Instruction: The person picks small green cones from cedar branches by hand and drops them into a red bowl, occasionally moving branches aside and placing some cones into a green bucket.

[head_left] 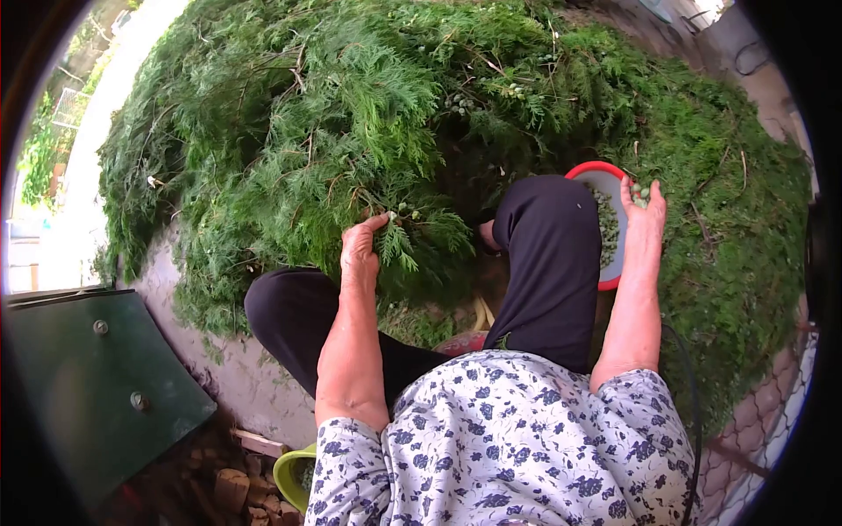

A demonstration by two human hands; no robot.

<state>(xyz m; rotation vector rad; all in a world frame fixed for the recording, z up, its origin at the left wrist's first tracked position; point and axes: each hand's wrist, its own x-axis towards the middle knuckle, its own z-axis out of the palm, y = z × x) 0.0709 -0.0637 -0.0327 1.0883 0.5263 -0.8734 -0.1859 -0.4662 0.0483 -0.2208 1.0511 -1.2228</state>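
Note:
My left hand [360, 241] pinches a leafy conifer branch [399, 232] at the near edge of the big green heap. A few pale round cones show on the sprig by its fingertips. Over on the right, my right hand [645, 210] holds several small green cones [641, 192] between thumb and fingers. It is raised at the right rim of a basin [599, 166] with a red edge and a pale inside. Many small green cones [607, 230] lie in that basin, which my knee partly covers.
Cut conifer branches [263, 114] pile up in front and to the right. A dark green metal panel [79, 377] lies at left, with wood pieces [237, 491] below it. A yellow-green bucket [289, 478] stands by my left side. A black cable [693, 394] runs at right.

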